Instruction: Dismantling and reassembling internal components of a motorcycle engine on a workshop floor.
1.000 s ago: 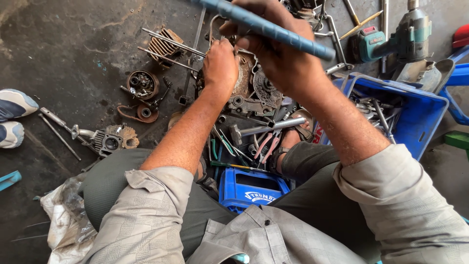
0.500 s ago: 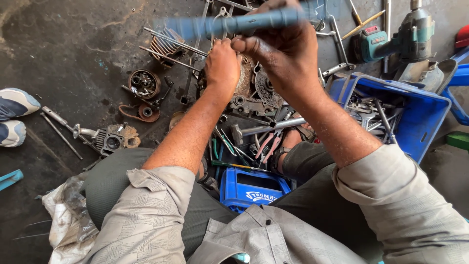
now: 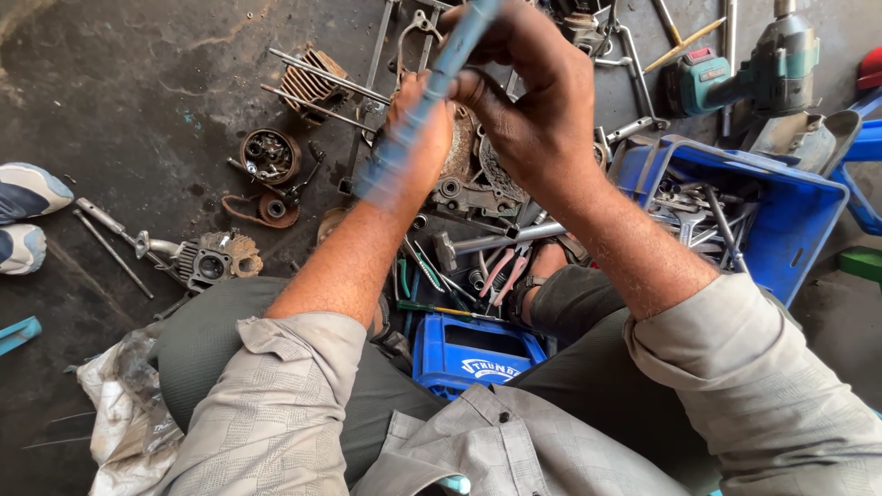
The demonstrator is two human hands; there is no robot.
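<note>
My right hand (image 3: pixel 537 101) grips a long blue-handled tool (image 3: pixel 418 110), which slants from upper right to lower left and is blurred by motion. Behind the tool, my left hand (image 3: pixel 424 138) rests on a greasy engine casing (image 3: pixel 469 179) on the floor; its fingers are hidden, so what it grips I cannot tell. A hammer (image 3: pixel 487 243) and pink-handled pliers (image 3: pixel 501 271) lie just below the casing, between my knees.
A blue crate (image 3: pixel 790 230) of wrenches stands at right, with a teal power tool (image 3: pixel 744 78) behind it. A small blue crate (image 3: pixel 478 354) sits under my legs. Engine parts (image 3: pixel 271 156), a finned cylinder (image 3: pixel 312 83) and rods lie at left, beside someone's shoe (image 3: pixel 28 193).
The blue-handled tool has swung from lying nearly level across the top to a steep slant, its free end dropping down to the left. My left hand has stayed on the casing.
</note>
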